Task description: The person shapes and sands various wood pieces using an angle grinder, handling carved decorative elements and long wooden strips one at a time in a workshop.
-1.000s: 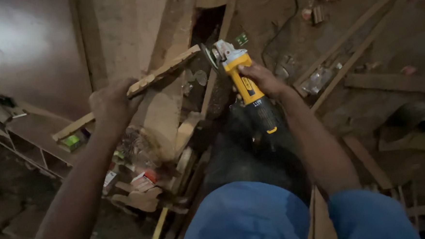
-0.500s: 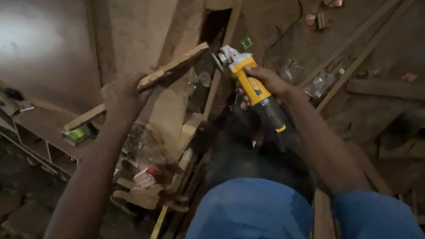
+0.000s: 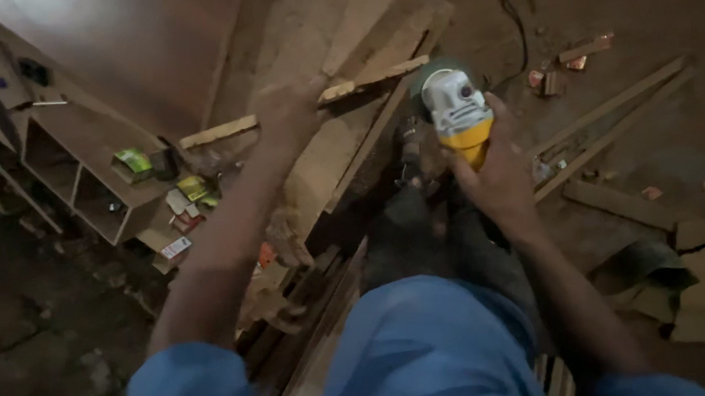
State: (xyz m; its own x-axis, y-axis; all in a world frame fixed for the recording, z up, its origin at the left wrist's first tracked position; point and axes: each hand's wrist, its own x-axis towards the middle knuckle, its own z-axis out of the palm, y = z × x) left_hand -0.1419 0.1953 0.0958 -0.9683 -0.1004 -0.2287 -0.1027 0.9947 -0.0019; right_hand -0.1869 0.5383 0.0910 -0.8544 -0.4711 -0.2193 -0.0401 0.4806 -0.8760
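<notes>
Looking down past blue sleeves and dark trousers. Gripping the yellow angle grinder (image 3: 462, 118) in the right hand (image 3: 492, 175), fingers wrapped round its body, grey head near the strip's end. Pinning the long, rough wooden strip (image 3: 378, 74) with the left hand (image 3: 288, 113), closed over its middle. Probably worth keeping that hand well apart from the disc. Lying beyond: pale planks (image 3: 359, 21), dusty floor (image 3: 646, 126), offcuts.

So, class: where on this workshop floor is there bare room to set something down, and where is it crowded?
Bare: the dirt floor right of the angle grinder, between the long wooden battens and the right edge. Crowded: scrap wood and small packets beneath the left hand.
</notes>
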